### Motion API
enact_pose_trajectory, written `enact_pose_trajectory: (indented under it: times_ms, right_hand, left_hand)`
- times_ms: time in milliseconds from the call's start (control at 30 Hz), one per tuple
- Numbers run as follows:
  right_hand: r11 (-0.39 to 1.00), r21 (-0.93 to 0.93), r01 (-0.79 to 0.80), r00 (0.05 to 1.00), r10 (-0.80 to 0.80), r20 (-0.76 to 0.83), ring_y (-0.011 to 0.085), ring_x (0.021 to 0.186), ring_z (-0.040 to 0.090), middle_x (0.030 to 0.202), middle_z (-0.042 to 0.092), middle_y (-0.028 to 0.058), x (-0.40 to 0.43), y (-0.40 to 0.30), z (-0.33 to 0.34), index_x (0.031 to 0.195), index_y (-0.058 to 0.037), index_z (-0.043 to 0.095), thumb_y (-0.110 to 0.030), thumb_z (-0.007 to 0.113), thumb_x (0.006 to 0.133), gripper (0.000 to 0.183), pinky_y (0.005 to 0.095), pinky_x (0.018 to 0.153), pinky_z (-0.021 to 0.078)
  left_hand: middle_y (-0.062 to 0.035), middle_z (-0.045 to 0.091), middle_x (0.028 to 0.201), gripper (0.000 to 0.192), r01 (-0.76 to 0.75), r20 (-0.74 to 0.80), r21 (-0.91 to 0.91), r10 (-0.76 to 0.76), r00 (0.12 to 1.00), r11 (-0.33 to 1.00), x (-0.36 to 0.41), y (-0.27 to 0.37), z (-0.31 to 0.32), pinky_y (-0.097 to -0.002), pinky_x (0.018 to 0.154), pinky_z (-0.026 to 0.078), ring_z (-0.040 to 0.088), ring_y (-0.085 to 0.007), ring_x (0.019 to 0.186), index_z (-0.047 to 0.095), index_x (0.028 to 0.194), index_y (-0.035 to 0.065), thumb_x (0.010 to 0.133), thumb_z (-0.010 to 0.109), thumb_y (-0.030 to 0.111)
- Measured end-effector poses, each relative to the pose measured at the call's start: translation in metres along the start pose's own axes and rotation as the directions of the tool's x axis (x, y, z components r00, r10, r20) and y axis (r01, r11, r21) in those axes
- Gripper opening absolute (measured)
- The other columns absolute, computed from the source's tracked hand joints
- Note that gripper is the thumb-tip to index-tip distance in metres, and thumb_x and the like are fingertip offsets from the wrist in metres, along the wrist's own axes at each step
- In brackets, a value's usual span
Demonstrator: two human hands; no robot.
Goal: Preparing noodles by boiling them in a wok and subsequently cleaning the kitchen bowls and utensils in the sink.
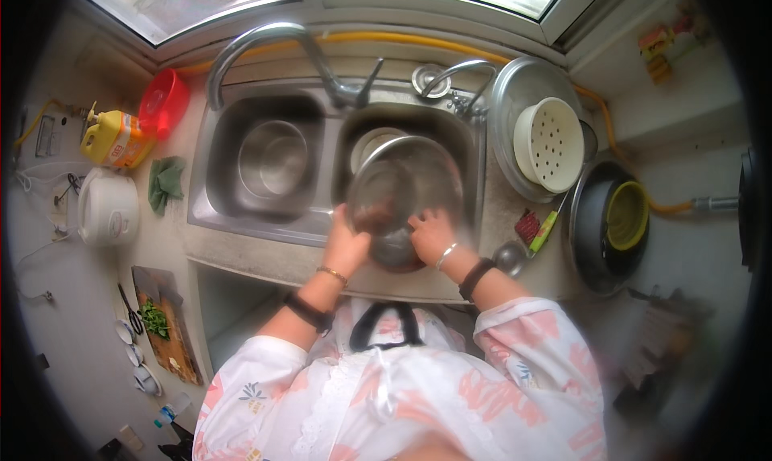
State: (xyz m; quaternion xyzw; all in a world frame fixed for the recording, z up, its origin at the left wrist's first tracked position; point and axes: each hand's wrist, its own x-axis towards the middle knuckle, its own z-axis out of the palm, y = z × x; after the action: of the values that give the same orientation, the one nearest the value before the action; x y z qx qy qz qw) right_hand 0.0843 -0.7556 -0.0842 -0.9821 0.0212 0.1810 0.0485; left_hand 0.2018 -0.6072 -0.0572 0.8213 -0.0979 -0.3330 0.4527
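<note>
Over the front of the right sink basin (pixel 472 123), a large round metal bowl (pixel 434 165) is tilted towards me. My left hand (pixel 348 242) grips its left rim, thumb pointing inward. My right hand (pixel 433 236) is at the bowl's right front part, fingers bent over it; whether they hold the rim or touch the inside cannot be told through the blur. Something reddish brown, too blurred to name, shows in the bowl. Behind the bowl, partly hidden, a pale round dish (pixel 371 144) sits in the basin. A steel pot (pixel 273 159) stands in the left basin.
A curved faucet (pixel 313 50) rises behind the basins. On the right are a white colander (pixel 550 145) on a metal lid, a ladle (pixel 510 258), and dark basins with a yellow strainer (pixel 627 215). On the left are a green cloth (pixel 165 184), a rice cooker (pixel 108 207) and a cutting board (pixel 172 340) with greens.
</note>
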Motion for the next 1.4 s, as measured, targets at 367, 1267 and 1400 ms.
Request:
enact_pose_trajectory:
  times_ms: [367,1267,1400]
  right_hand:
    - [0.993,0.112,-0.018,0.999,0.015,0.031,0.0302,0.100,0.050,0.103,0.054,0.0043,0.004,0.003,0.014,0.088,-0.0144,0.069,-0.013,0.053,0.079,0.018,0.0408,0.083,0.0358]
    - [0.976,0.181,-0.123,0.992,0.114,0.057,0.0277,0.098,0.051,0.103,0.055,0.0086,0.004,-0.014,0.009,0.085,-0.0148,0.070,-0.015,0.052,0.077,0.020,0.0423,0.083,0.0367]
    - [0.832,0.542,-0.116,0.989,0.045,0.143,0.0299,0.097,0.051,0.102,0.054,0.0117,0.012,-0.033,-0.002,0.088,-0.0125,0.069,-0.013,0.051,0.078,0.021,0.0403,0.084,0.0387]
  left_hand:
    - [-0.0182,0.056,0.107,0.058,0.111,0.053,0.172,-0.122,0.991,0.979,-0.006,0.029,0.007,-0.0318,0.088,0.040,0.053,-0.0283,0.103,0.033,0.124,0.0017,0.067,0.046,0.001]
    - [-0.0238,0.059,0.096,0.070,0.026,0.073,0.078,-0.031,0.997,0.997,0.004,-0.011,0.004,-0.0363,0.071,0.048,0.062,-0.0302,0.085,0.024,0.133,0.0040,0.068,0.052,0.008]
    - [-0.0189,0.058,0.101,0.064,-0.035,-0.005,-0.012,0.035,0.999,0.999,-0.002,-0.014,0.004,-0.0363,0.076,0.048,0.058,-0.0288,0.093,0.029,0.128,0.0034,0.068,0.051,0.001]
